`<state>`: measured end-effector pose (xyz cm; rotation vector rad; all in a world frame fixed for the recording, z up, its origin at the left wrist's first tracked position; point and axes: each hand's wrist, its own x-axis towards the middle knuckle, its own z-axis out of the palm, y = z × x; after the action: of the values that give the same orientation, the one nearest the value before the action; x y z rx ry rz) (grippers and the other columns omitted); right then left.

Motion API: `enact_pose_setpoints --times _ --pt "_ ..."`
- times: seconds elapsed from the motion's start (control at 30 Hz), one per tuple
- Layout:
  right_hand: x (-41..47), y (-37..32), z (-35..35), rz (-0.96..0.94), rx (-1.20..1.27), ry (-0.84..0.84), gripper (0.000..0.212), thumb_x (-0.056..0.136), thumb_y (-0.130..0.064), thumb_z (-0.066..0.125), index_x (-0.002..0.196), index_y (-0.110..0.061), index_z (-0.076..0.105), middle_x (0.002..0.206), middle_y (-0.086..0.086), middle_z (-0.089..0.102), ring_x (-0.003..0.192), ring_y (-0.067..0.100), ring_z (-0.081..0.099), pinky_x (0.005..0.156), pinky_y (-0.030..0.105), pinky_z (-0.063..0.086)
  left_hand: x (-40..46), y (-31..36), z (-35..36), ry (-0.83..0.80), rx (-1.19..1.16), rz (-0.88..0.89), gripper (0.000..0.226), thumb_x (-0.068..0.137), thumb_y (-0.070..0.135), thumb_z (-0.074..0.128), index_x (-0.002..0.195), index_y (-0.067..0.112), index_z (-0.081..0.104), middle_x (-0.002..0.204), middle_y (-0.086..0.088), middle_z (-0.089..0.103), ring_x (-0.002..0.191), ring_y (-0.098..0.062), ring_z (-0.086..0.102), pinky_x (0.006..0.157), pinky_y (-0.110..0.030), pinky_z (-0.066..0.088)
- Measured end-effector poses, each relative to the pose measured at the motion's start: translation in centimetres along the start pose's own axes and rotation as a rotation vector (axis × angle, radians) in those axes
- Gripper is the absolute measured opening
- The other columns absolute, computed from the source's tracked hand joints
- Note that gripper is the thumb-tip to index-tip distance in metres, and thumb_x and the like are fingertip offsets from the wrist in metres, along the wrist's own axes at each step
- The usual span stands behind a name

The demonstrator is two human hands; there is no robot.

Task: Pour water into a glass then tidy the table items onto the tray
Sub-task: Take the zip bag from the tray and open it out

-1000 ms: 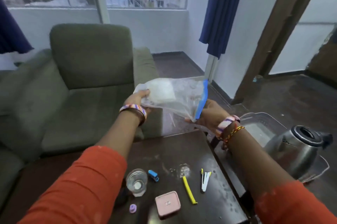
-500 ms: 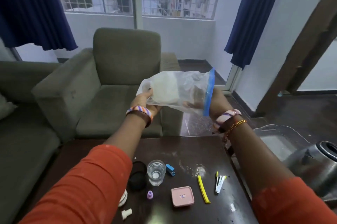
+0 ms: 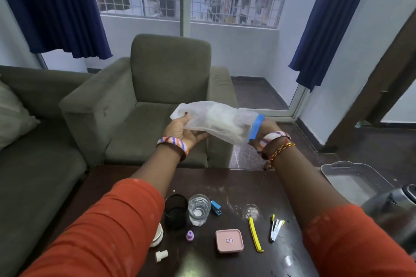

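Left hand (image 3: pixel 183 131): fingers pinched the bag's closed end.
Right hand (image 3: pixel 264 134): mostly hidden behind the bag's blue-edged mouth; grip could not be told.
Bag (image 3: pixel 216 122): long axis ran between the hands.
Glass (image 3: pixel 199 209): below the left fingers, holding water.
Tray (image 3: pixel 351 177): below and right, nearer the right hand.

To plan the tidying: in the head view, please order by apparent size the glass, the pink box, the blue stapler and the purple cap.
1. Glass and pink box: too alike to rank.
2. Blue stapler.
3. Purple cap.
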<state>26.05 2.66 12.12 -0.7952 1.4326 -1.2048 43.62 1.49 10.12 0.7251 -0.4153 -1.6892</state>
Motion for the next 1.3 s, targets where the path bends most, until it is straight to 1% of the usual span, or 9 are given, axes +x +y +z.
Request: enact_pose_setpoints --times 0.1,0.17,0.27,0.4,0.57,0.7,0.87,1.03,1.3 --pt "0.4 0.6 -0.2 0.156 0.139 -0.111 0.009 0.087 0.001 0.059 0.096 0.000 0.060 0.075 0.015 0.071 0.050 0.019 0.071 0.045 0.026 0.057 0.1 0.6 -2.0 0.159 -0.072 0.069 0.026 0.099 0.014 0.033 0.121 0.012 0.046 0.127 -0.016 0.055 0.089 -0.029 0.061 0.086 -0.045 0.043" --pt "0.3 1.0 -0.7 0.298 0.132 -0.154 0.007 0.087 0.008 0.053 0.091 0.003 0.057 0.067 0.018 0.068 0.040 0.023 0.067 0.038 0.028 0.055 0.0 1.2 -3.7 0.260 -0.134 0.091 0.034 0.099 0.015 0.032 0.130 0.011 0.042 0.139 -0.016 0.049 0.111 -0.032 0.058 0.086 -0.044 0.043" --pt "0.2 2.4 -0.2 0.427 0.155 -0.218 0.031 0.090 0.011 0.043 0.117 0.005 0.055 0.105 0.021 0.065 0.058 0.030 0.073 0.067 0.036 0.059 -0.4 1.5 -6.5 0.397 -0.238 0.129 0.029 0.099 0.017 0.031 0.125 0.012 0.043 0.144 -0.014 0.045 0.130 -0.031 0.047 0.090 -0.047 0.041" --pt "0.9 5.7 0.8 0.521 0.146 -0.269 0.038 0.090 0.016 0.034 0.115 -0.002 0.054 0.142 0.015 0.047 0.131 0.032 0.047 0.111 0.042 0.033 -2.0 1.1 -10.2 0.573 -0.332 0.150 0.020 0.099 0.018 0.033 0.115 0.012 0.043 0.145 -0.013 0.045 0.133 -0.028 0.044 0.093 -0.046 0.040" --pt "1.3 9.8 1.9 0.478 0.246 -0.342 0.046 0.086 0.021 0.026 0.097 -0.012 0.057 0.136 0.017 0.047 0.114 0.035 0.049 0.081 0.048 0.053 -4.3 0.2 -13.5 0.762 -0.380 0.198 0.028 0.097 0.016 0.033 0.123 0.016 0.043 0.147 -0.006 0.044 0.135 -0.023 0.043 0.100 -0.044 0.040" --pt "1.7 12.7 2.8 0.499 0.379 -0.382 0.029 0.089 0.007 0.044 0.106 -0.014 0.056 0.114 0.014 0.057 0.100 0.032 0.057 0.065 0.045 0.059 -6.1 0.1 -15.9 0.851 -0.365 0.166 0.040 0.097 0.017 0.035 0.137 0.014 0.035 0.149 -0.003 0.040 0.136 -0.022 0.040 0.098 -0.043 0.039" --pt "2.6 15.7 5.6 0.440 0.306 -0.279 0.043 0.086 -0.003 0.059 0.128 -0.008 0.053 0.129 0.017 0.058 0.119 0.037 0.054 0.094 0.054 0.049 -6.5 -0.4 -17.7 0.908 -0.354 0.200 0.041 0.096 0.013 0.039 0.137 0.010 0.036 0.146 -0.008 0.044 0.133 -0.025 0.044 0.105 -0.046 0.039" --pt "4.3 19.5 8.0 0.286 -0.011 -0.112 0.046 0.079 0.011 0.063 0.124 0.004 0.054 0.111 0.015 0.060 0.104 0.031 0.058 0.091 0.047 0.050 -3.8 0.4 -20.5 0.902 -0.284 0.153 0.041 0.098 0.016 0.035 0.139 0.010 0.034 0.147 -0.010 0.042 0.134 -0.028 0.043 0.101 -0.045 0.040" --pt "6.5 27.6 12.5 0.147 -0.510 -0.021 0.044 0.076 -0.006 0.070 0.119 0.001 0.061 0.111 0.016 0.068 0.098 0.029 0.064 0.084 0.034 0.054 0.3 1.6 -28.0 0.897 -0.243 0.013 0.040 0.099 0.020 0.037 0.137 0.011 0.038 0.142 -0.012 0.048 0.127 -0.031 0.049 0.088 -0.044 0.045"
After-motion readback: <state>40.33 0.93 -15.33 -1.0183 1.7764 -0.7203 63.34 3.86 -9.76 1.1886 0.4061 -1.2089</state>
